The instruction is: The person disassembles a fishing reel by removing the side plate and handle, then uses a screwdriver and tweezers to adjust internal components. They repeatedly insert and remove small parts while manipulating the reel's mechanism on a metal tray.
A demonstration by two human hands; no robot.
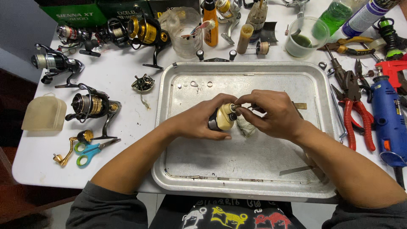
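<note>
A white desk (127, 63) carries everything, and on it lies one large metal tray (237, 169), over whose middle both hands work. The left hand (199, 121) has its grip closed around a cream-coloured reel body (223, 120), fingers wrapped under and behind it, holding it just above the tray floor. The right hand (271, 113) meets it from the other side, its grip pinched shut with fingertips on the small round part at the top of the reel body; a crumpled pale rag (246, 127) lies just below, between the two hands. Left of the tray stand four complete spinning reels: one black and gold (91, 106), one silver-spooled (53, 62), one gold at the back (146, 30), and one darker beside it (72, 34). Right of the tray lie one blue rotary tool (388, 118), one pair of red-handled pliers (354, 114) and one yellow-handled pair (349, 44). One pair of blue and green scissors (89, 152) sits near the desk's left front edge.
</note>
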